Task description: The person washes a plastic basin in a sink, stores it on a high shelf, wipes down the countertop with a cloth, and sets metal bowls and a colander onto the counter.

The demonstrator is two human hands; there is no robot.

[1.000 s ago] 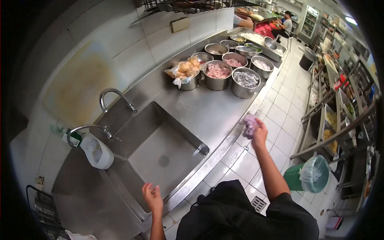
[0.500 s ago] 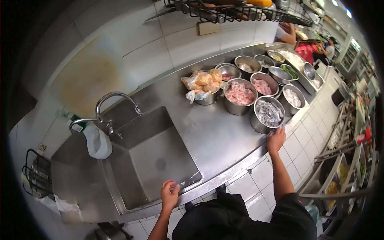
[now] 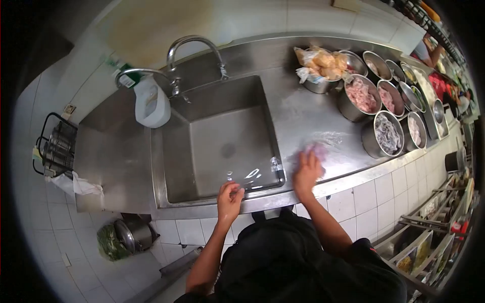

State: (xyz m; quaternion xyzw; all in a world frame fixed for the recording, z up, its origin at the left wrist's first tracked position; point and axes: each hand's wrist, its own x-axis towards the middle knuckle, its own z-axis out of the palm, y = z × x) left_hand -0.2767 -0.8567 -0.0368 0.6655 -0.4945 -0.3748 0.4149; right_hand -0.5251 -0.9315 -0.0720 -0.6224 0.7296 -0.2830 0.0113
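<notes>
My right hand [image 3: 306, 174] lies on a purplish cloth [image 3: 317, 153], pressing it against the steel counter [image 3: 298, 118] just right of the sink. The cloth is blurred, and wet streaks show on the metal beside it. Over the front rim of the sink [image 3: 230, 131] is my left hand [image 3: 230, 198], fingers loosely curled and apart, holding nothing. Right of the cloth stand steel pots, among them one with greyish contents [image 3: 388, 134] and one with pink meat [image 3: 360, 95].
Two curved taps [image 3: 194, 40] rise behind the sink, beside a white plastic jug [image 3: 151, 103]. Bagged orange food [image 3: 322, 63] tops a pot at the back. A wire rack [image 3: 53, 144] stands far left; a metal pot [image 3: 135, 235] is on the floor. People are partly visible far right.
My right hand has moved left from the counter edge by the pots onto the counter near the sink. The view has turned right-to-left, so the pots now appear farther right.
</notes>
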